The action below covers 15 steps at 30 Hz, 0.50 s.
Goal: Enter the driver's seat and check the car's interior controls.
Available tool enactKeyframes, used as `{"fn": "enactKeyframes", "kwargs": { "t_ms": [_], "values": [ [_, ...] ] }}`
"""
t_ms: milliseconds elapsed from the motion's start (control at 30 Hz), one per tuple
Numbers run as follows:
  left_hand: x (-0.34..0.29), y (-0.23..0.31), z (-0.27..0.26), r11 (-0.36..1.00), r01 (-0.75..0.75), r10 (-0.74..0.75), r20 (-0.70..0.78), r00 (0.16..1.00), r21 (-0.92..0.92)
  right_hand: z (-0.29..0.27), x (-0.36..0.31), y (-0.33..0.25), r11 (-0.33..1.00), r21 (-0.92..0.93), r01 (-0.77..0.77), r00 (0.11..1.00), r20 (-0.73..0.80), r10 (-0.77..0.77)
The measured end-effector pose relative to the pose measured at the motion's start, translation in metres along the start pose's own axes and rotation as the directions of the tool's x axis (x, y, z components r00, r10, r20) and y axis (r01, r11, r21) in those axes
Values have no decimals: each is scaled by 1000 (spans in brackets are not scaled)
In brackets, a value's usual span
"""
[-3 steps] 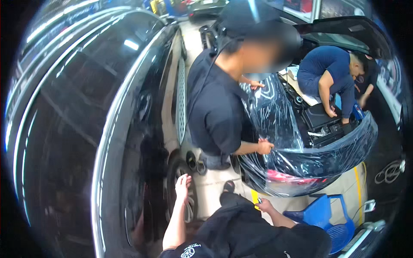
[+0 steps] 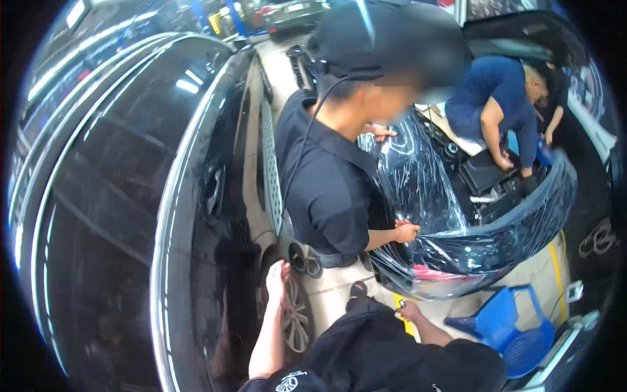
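Note:
My left hand (image 2: 277,279) is raised beside the black car (image 2: 215,274) on the left, above its front wheel (image 2: 297,317). Its fingers are loosely bent, and nothing shows in them. Lower right, my right hand (image 2: 411,313) is closed around a small dark object with a pale tip (image 2: 401,305), its kind too small to tell. Ahead, a co-worker in a dark shirt (image 2: 326,183) grips clear plastic film (image 2: 418,176) with both hands. The film covers the fender and bumper of a second dark car (image 2: 457,261).
Another person (image 2: 496,98) crouches over the open engine bay (image 2: 480,176), with someone partly hidden behind. A blue plastic chair (image 2: 503,320) stands at the lower right beside a yellow floor line (image 2: 557,274). A tiled floor gap (image 2: 333,287) runs between the cars.
The view has shifted slightly, so most things sit a little differently in the picture. The co-worker's head and near hand appear slightly moved. Both my hands keep their poses.

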<state>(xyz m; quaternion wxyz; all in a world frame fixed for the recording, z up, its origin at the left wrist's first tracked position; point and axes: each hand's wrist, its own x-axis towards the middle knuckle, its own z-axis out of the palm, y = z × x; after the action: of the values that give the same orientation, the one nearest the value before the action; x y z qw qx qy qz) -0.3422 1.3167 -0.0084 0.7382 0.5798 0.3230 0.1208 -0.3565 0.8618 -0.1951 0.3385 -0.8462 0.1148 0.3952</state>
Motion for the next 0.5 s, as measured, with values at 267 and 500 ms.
{"fn": "enactKeyframes", "kwargs": {
  "t_ms": [267, 500],
  "values": [
    [201, 130, 32, 950, -273, 262, -86, 961, -155, 12, 22, -38, 989, 138, -62, 993, -88, 74],
    [312, 63, 124, 970, 188, -145, 259, 955, -151, 52, -18, -43, 815, 519, -257, 890, -202, 409]
  ]
}}
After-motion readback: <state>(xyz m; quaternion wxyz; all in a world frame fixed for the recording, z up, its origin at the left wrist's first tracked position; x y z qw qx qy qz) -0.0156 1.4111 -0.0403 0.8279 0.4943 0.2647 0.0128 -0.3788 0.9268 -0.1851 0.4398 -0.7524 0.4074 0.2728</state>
